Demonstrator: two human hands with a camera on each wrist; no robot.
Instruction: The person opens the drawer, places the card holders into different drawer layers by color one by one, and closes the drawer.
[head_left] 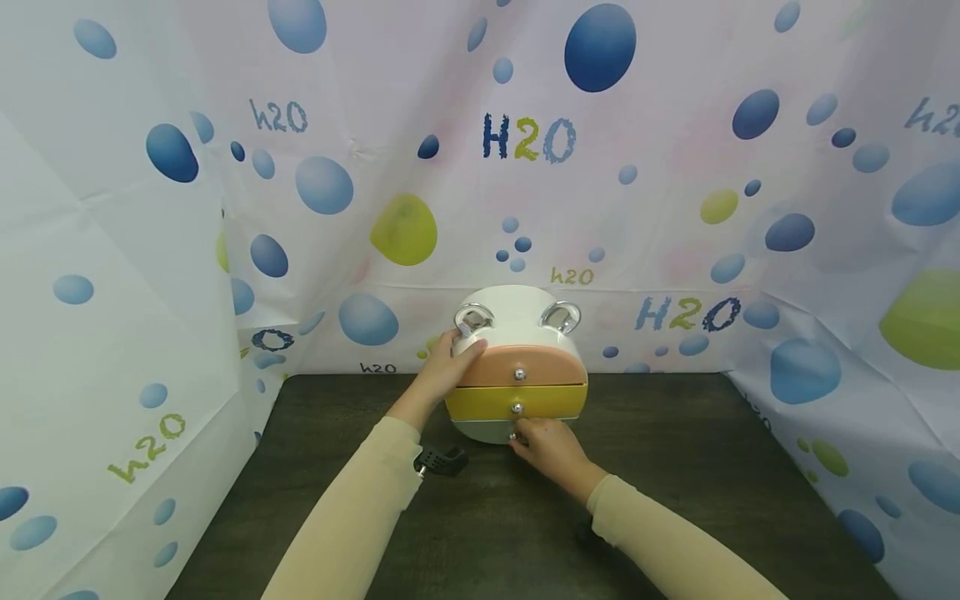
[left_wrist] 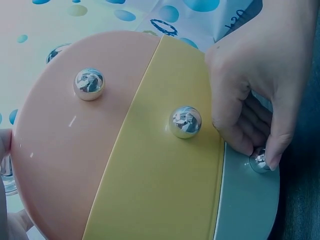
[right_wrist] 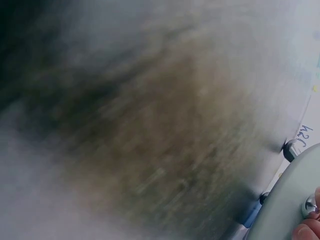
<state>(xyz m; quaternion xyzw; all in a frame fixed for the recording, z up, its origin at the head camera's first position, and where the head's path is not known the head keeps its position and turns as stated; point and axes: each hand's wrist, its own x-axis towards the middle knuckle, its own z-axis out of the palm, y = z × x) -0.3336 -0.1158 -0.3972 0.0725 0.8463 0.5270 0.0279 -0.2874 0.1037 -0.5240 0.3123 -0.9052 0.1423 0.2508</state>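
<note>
A small rounded drawer box [head_left: 517, 312] with a white body stands on the table. Its front has an orange-pink top drawer [left_wrist: 60, 130], a yellow middle drawer [left_wrist: 155, 170] and a pale green bottom drawer [left_wrist: 245, 200], each with a round silver knob. My left hand [head_left: 446, 367] holds the box's upper left side, its thumb near the top drawer's edge. With thumb and fingers, my right hand [head_left: 553, 452] pinches the bottom knob [left_wrist: 259, 161]. All three drawers look closed or nearly so. The right wrist view is mostly blurred, with fingertips [right_wrist: 306, 231] at the knob.
Two silver ring-shaped handles [head_left: 561, 317] stick up from the box's top. The dark wooden table [head_left: 675, 467] extends around it. Behind and at the sides hangs a white sheet [head_left: 645, 208] printed with blue and green drops. A black band [head_left: 442, 461] shows at the left wrist.
</note>
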